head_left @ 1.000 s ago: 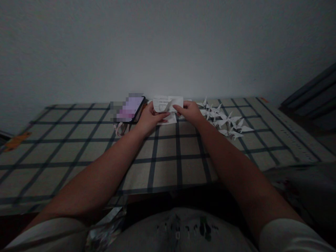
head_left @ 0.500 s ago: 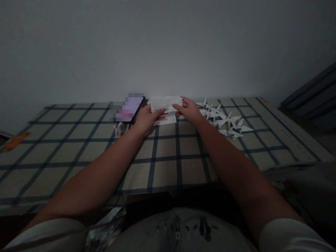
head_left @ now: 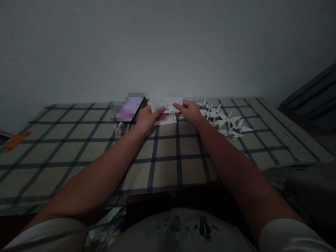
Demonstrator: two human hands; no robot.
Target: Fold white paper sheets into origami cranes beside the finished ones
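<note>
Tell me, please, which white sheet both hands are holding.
The upper sheet, spanning from the left hand to the right hand; the lower sheet lies on the checked cloth.

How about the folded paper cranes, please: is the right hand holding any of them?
No, the right hand grips a white paper, while the paper cranes lie on the checked cloth.

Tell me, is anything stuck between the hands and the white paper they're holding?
Nothing visible is: the left fingers and the right fingers touch the white paper directly. The phone sits to the left and the paper cranes lie to the right, so neither comes between.
</note>
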